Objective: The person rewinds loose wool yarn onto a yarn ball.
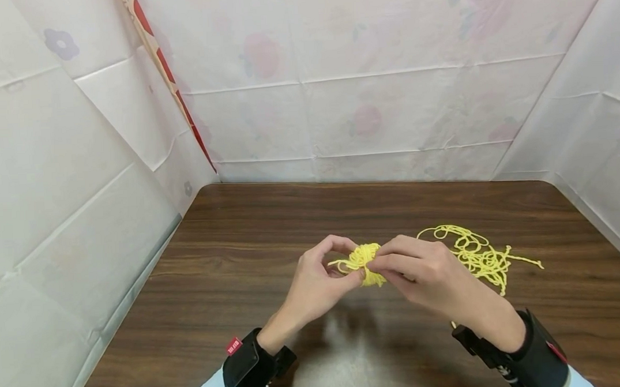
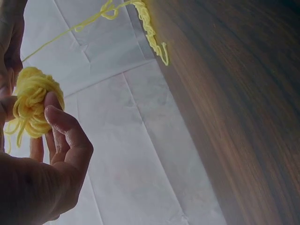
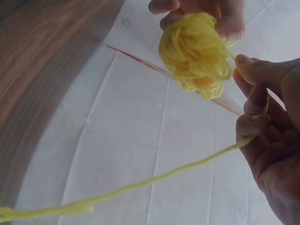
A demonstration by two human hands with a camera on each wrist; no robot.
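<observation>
Just above the table (image 1: 239, 231), between both grips | left hand (image 1: 314, 283) pinches the yellow yarn ball (image 1: 366, 260) | right hand (image 1: 422, 269) pinches the strand (image 3: 154, 180) | I'd keep it taut, wrapping evenly | loose yarn (image 1: 479, 255) lies beyond the right hand

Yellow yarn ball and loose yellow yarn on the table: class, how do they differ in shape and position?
The yarn ball is wound into a tight round clump; the loose yarn sprawls in open loops and strands. The yarn ball is held above the table, pinched by the left hand and right hand; the loose yarn lies on the table. Both are the same yellow, joined by one strand.
</observation>
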